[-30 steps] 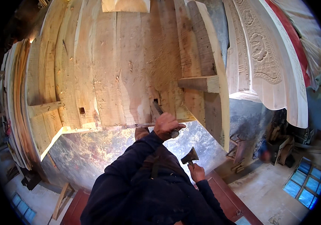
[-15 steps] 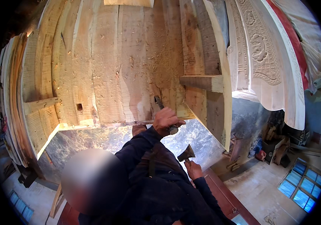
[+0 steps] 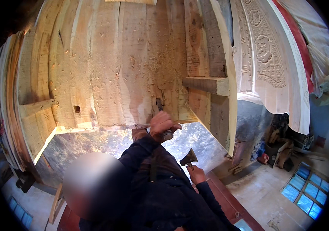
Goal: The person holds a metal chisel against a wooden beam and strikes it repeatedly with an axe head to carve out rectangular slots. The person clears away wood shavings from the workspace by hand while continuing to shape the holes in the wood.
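Observation:
My left hand (image 3: 162, 126) is wrapped round a chisel (image 3: 159, 106), its handle end sticking out below my fist. The chisel's blade points away from me and meets the wooden planks (image 3: 137, 73) at a small dark cut near their front edge. Lower and to the right, my right hand (image 3: 198, 175) grips a hatchet (image 3: 188, 157) by its handle, close under the flared metal head. A gap separates the hatchet from the chisel. The exact contact of the blade tip is too small to make out.
A square hole (image 3: 77, 109) pierces the planks at left. Wooden side boards flank them, with a short crosspiece (image 3: 206, 85) on the right. Carved pale panels (image 3: 266, 57) stand farther right, above tools and a window (image 3: 306, 189). Stacked boards (image 3: 8, 104) line the left.
The chisel has swung more upright, and its handle end has moved left with my left hand. My right hand keeps the hatchet low. The whole view has shifted slightly.

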Motion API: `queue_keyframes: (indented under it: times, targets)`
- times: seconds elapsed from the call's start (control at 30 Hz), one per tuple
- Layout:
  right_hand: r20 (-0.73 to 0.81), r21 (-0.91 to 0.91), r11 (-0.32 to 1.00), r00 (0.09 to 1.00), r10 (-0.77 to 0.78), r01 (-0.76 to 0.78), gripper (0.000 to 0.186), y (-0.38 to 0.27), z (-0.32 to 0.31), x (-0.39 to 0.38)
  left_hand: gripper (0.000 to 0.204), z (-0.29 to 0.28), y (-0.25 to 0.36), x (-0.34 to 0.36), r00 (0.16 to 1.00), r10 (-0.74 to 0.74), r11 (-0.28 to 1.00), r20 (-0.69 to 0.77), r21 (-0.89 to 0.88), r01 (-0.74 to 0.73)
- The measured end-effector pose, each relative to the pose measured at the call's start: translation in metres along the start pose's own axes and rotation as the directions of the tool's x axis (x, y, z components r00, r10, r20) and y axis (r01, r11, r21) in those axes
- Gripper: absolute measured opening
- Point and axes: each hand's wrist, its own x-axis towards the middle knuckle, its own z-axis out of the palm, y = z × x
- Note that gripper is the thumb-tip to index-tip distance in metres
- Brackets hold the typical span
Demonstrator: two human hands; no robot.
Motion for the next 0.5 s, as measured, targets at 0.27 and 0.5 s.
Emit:
queue_keyframes:
  times: [0.27,0.5]
  targets:
    - [0.013,-0.002,1.0,1.0,0.003,-0.003,0.049,-0.002,-0.001,0.005,0.025,0.004,-0.004,0.016,0.992,0.018,0.998,0.124,-0.067,-0.01]
    - [0.021,-0.034,0.999,1.0,-0.015,0.016,0.048,-0.002,-0.006,0.008,0.038,-0.016,-0.008,0.005,0.999,-0.041,0.99,-0.025,-0.136,0.037]
